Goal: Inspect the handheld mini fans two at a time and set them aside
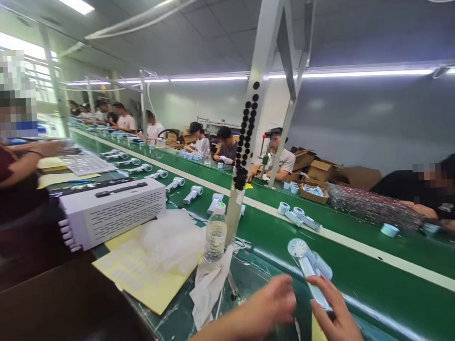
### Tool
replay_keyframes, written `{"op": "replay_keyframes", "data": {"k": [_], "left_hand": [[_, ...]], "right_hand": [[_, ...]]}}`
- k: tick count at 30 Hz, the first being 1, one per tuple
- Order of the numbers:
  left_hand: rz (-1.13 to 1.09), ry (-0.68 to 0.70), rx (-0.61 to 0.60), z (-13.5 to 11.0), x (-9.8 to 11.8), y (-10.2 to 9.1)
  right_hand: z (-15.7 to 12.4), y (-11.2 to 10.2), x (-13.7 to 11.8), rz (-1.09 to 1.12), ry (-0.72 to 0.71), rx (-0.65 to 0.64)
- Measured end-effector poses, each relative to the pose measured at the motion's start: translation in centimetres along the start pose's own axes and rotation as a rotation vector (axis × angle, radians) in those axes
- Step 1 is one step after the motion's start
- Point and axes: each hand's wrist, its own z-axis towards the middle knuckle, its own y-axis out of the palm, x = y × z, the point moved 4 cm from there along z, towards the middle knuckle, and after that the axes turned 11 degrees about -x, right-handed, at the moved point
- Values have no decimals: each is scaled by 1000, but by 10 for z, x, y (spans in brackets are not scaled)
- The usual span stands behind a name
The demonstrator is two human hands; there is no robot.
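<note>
Running from the far left corner down to the lower right, a green belt (pixel 368 285) with a pale stripe fills a long hall under strip lights (pixel 302 76) and a grey ceiling. At the left edge a co-worker (pixel 5 175) in a dark red top reaches over a keyboard (pixel 86 164). Just right of that stands a white vented box (pixel 112 208), with a yellow sheet (pixel 142 280) of small labels in front of it and a clear bag (pixel 170 241) lying on the sheet. A bottle (pixel 215 234) stands upright by the bag, a white cloth (pixel 208 292) at its foot. Behind the bottle rises a tilted grey post (pixel 262 53) dotted with black discs. A row of other fans (pixel 193 193) lies along the belt towards the far end. Workers (pixel 226 148) sit across the belt, brown cartons (pixel 318 169) behind them, and one more person (pixel 439 191) leans in at the right edge.

At the bottom, the left hand (pixel 273 301) has its fingers (pixel 289 298) bent loosely, tips close to the handle of a pale fan (pixel 307 265); I cannot tell whether they touch it. The right hand (pixel 335 321) pinches the fan's lower handle between thumb and fingers, closed snugly on it. The fan is held low over the near edge of the belt, head up and tilted left.
</note>
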Motion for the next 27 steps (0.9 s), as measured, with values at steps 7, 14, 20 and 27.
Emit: {"op": "replay_keyframes", "data": {"k": [7,14,20,27], "left_hand": [[-797,-32,368,70,-4,-16],[-747,-26,401,64,-37,-10],[-881,-200,357,66,-33,-18],[-1102,-296,304,74,-26,-30]], "right_hand": [[-28,17,-17,-192,-300,142],[-35,41,-2,-154,-267,77],[-38,19,-37,94,-145,-42],[-20,-13,-53,301,-192,50]]}}
